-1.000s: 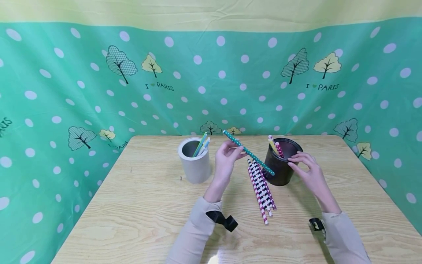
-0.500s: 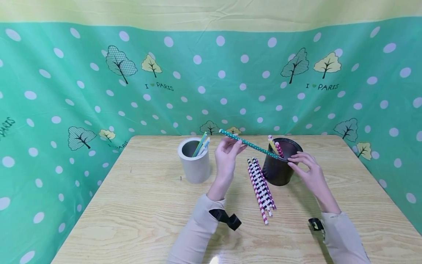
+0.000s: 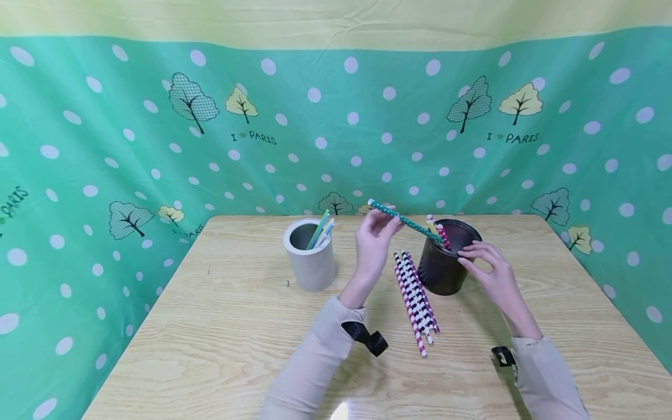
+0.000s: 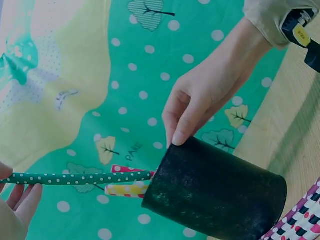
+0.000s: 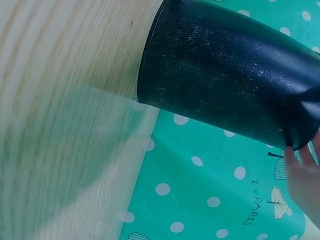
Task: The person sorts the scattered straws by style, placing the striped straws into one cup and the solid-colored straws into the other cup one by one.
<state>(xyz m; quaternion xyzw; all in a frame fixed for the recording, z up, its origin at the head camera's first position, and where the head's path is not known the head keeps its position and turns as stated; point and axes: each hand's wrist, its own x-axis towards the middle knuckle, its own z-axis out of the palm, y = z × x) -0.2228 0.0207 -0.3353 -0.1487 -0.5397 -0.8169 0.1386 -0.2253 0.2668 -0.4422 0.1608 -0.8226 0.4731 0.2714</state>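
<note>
Nearest me, rising from the bottom edge of the frame, two pale sleeves [image 3: 315, 356] reach in over the wooden table [image 3: 220, 326]; past them, right of centre, a bundle of patterned straws [image 3: 413, 291] lies side by side, its far ends just beside the black cup [image 3: 443, 274], a spot that probably suits either hand; further right, the right hand [image 3: 490, 268] pinches the upright cup's rim between thumb and fingers, a light hold that I'd guess steadies it without covering much of the mouth; left of the cup, the left hand [image 3: 375, 239] pinches the green dotted straw [image 3: 417, 226] around its middle, between thumb and fingertips; that straw slants down to the right with its low end at the cup's rim, an angle that looks chosen to bring the end to the mouth, though I cannot tell whether the tip is inside; at the mouth's left side a dark red straw [image 3: 444, 236] and a yellow-patterned straw [image 4: 127, 190] lean out, leaving room on the right; near the middle of the frame the white cup [image 3: 312, 274] stands untouched, a blue straw [image 3: 327, 228] tilted against its right rim; behind it all hangs a green spotted cloth [image 3: 294, 181], perhaps hiding the room beyond.
</note>
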